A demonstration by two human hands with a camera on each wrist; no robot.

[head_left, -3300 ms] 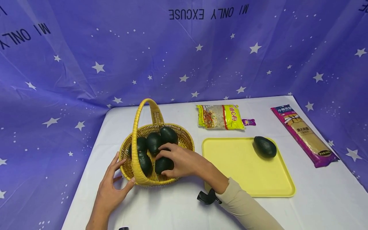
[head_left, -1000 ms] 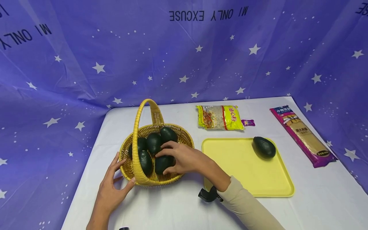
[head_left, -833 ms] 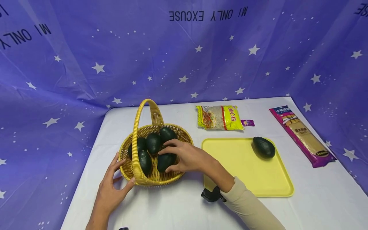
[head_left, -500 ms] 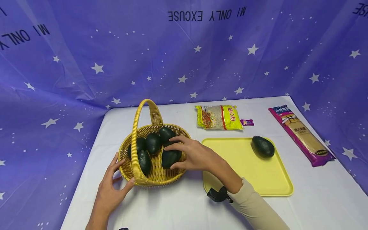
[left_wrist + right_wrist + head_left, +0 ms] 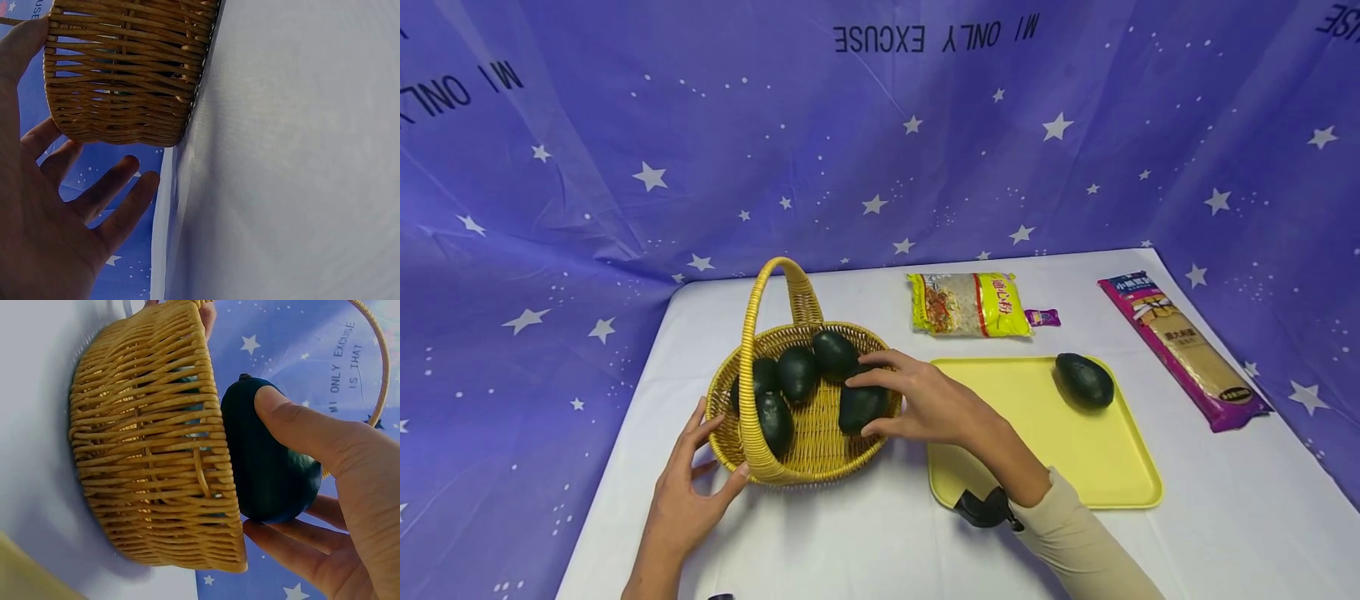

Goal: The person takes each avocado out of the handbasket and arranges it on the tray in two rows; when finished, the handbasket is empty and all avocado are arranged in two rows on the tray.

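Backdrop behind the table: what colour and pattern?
Purple-blue backdrop, with white stars and black lettering; best in the head view.

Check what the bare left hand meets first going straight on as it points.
The yellow woven wicker basket, on its left side; the left hand seems to touch it, though exact contact is hard to judge.

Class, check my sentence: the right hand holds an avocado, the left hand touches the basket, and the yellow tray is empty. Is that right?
Not quite: the tray is not empty. The head view shows one avocado on it, near its far right corner. The rest stands: the right hand holds another avocado, and the left hand touches the basket.
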